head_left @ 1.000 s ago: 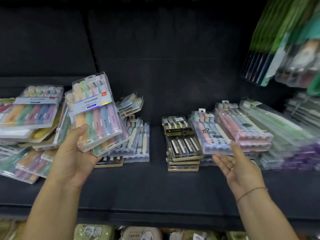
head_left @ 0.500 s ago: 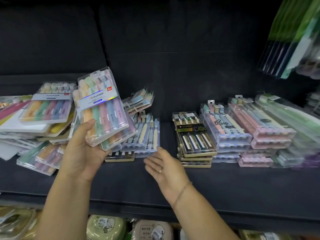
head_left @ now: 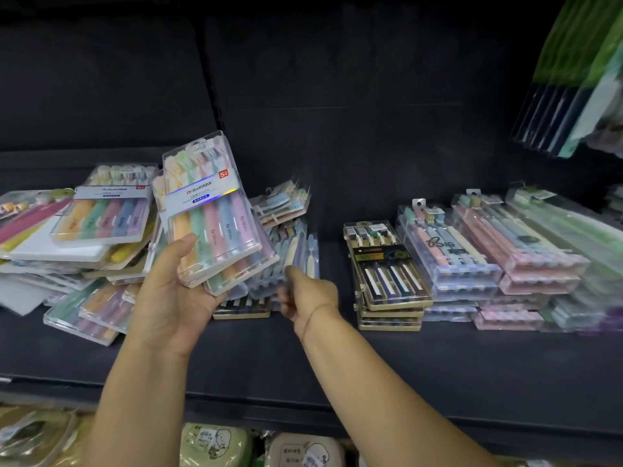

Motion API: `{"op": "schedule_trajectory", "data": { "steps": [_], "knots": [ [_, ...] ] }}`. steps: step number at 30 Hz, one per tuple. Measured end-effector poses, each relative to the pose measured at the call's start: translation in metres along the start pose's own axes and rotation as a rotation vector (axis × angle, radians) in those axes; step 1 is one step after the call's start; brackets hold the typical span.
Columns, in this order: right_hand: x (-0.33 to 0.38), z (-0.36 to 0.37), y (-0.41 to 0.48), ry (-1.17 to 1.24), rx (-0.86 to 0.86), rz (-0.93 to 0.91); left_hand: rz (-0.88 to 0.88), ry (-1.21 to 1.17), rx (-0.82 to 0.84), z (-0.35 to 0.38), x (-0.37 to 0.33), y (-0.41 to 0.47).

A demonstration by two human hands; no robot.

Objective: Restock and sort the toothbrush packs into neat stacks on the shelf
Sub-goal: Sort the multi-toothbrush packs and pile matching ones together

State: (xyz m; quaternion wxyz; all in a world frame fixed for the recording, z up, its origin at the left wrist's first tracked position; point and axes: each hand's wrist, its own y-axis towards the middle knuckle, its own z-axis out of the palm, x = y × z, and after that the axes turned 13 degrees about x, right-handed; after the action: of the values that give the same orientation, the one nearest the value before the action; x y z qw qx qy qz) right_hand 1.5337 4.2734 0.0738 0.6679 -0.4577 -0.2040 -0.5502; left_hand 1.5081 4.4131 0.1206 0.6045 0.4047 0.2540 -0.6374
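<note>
My left hand grips a small stack of clear toothbrush packs with pastel handles, held tilted above the dark shelf. My right hand has its thumb on top and its fingers under the near edge of a clear pack of pale toothbrushes lying on a low pile at the middle of the shelf. A gold-edged pack lies under that pile. An untidy heap of colourful packs fills the left of the shelf.
Right of centre stands a stack of gold-framed dark packs, then stacks of clear and pink packs. Hanging green and dark packs crowd the upper right. Pale green cases sit on the shelf below.
My right hand has swung from the stacks on the right across to the middle pile and taken hold of a clear pack's edge. My left hand keeps its stack.
</note>
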Motion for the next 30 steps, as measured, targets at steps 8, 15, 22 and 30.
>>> {"op": "schedule_trajectory", "data": {
  "steps": [8, 15, 22, 30],
  "knots": [
    [0.031, -0.083, -0.104, -0.180, -0.061, -0.265, 0.027, -0.041, 0.042, 0.007, 0.004, 0.002],
    [0.094, -0.149, -0.108, -0.062, -0.214, -0.377, -0.003, -0.033, 0.022, 0.011, 0.010, -0.001],
    [0.085, -0.159, -0.098, 0.253, -0.183, -0.476, 0.002, -0.008, 0.036, 0.011, 0.012, -0.001],
    [0.004, -0.069, -0.083, -0.131, 0.069, -0.180, 0.016, 0.003, 0.048, 0.012, 0.014, -0.001]
  ]
}}
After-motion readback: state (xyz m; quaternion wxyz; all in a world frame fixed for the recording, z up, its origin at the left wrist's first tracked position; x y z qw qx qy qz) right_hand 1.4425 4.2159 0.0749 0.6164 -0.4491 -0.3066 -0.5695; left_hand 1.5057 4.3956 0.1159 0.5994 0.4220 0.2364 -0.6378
